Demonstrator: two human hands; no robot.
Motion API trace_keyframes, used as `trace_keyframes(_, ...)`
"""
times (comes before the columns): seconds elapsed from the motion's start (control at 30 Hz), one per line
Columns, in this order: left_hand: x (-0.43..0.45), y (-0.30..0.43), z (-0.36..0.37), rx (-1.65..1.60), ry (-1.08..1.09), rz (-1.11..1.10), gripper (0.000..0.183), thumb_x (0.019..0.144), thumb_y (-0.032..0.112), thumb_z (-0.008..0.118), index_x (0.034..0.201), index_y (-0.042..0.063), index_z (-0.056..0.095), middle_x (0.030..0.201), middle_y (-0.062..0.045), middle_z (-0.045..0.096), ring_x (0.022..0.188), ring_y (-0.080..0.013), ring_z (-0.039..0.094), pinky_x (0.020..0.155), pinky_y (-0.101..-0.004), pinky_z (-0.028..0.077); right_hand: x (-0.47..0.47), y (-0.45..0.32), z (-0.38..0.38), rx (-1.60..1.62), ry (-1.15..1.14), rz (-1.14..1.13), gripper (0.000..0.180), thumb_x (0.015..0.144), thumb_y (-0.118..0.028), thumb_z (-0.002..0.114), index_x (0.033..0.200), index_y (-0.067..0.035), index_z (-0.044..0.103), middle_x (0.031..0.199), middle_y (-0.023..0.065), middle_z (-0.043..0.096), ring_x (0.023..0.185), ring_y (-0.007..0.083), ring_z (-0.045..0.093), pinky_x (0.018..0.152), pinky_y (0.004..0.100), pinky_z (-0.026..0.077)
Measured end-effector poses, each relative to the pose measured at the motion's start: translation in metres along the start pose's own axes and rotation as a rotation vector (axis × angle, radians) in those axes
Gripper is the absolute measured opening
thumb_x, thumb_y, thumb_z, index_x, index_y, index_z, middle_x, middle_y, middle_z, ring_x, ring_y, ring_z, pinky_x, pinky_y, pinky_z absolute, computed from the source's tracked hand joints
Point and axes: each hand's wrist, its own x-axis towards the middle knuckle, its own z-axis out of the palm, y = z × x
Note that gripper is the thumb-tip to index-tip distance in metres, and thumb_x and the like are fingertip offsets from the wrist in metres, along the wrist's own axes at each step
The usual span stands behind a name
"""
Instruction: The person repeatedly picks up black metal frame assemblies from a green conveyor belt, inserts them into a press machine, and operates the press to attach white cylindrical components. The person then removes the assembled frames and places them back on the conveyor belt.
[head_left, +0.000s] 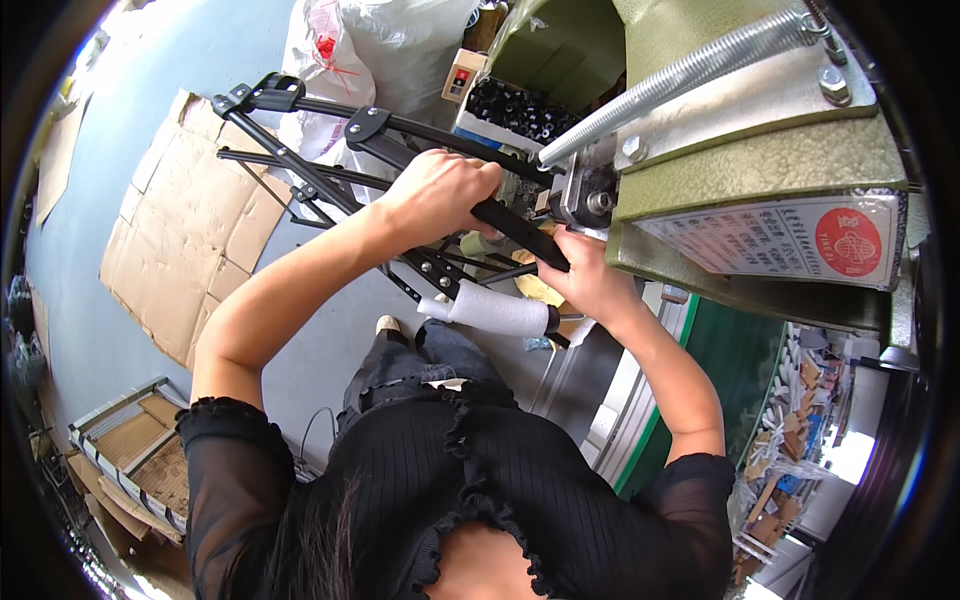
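A black folding tube frame (322, 187) with riveted plastic joints reaches across the upper middle. My left hand (442, 195) is closed over a flat black bar (521, 232) of this frame. At the bar's right end, my right hand (589, 274) grips it, thumb on the near side. Just beyond that hand stands the metal working head (589, 195) of a green press machine (757, 165); whether the frame touches it is hidden. Below the bar, a white foam sleeve (501, 309) wraps one tube of the frame.
A coil spring (675, 86) slants along the machine. Behind the frame are a box of small black plastic parts (517, 109) and white plastic sacks (405, 52). Flattened cardboard (187, 225) lies on the floor at left. A green conveyor belt (720, 360) runs at right.
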Motion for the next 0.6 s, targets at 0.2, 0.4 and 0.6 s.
trace_keyframes(0.2, 0.021, -0.005, -0.017, 0.022, -0.299, -0.074, 0.053, 0.058, 0.048, 0.082, 0.086, 0.006, 0.065, 0.075, -0.012, 0.064, 0.078, -0.0302, 0.065, 0.069, -0.0405, 0.050, 0.006, 0.022, 0.030, 0.093, -0.087, 0.209, 0.031, 0.083, -0.026, 0.064, 0.109, -0.010, 0.063, 0.078, 0.0117, 0.063, 0.068, 0.0209, 0.062, 0.068, 0.0328, 0.049)
trace_keyframes(0.4, -0.004, -0.019, 0.001, -0.010, 0.115, 0.088, 0.048, 0.064, 0.037, 0.081, 0.090, 0.005, 0.056, 0.075, -0.010, 0.061, 0.078, -0.0332, 0.062, 0.067, -0.0417, 0.046, 0.012, 0.003, 0.028, 0.069, 0.136, -0.026, 0.028, 0.078, -0.026, 0.071, 0.082, -0.003, 0.056, 0.073, 0.0164, 0.061, 0.072, 0.0344, 0.063, 0.065, 0.0416, 0.050)
trace_keyframes(0.6, -0.124, -0.027, 0.048, -0.712, 0.542, -0.735, 0.031, 0.087, 0.034, 0.065, 0.087, 0.003, 0.059, 0.076, -0.004, 0.059, 0.070, -0.0130, 0.054, 0.067, -0.0281, 0.043, -0.016, 0.006, 0.027, -0.078, 0.232, 0.005, 0.044, 0.080, -0.044, 0.070, 0.082, -0.004, 0.053, 0.080, 0.0146, 0.061, 0.081, 0.0360, 0.061, 0.071, 0.0435, 0.048)
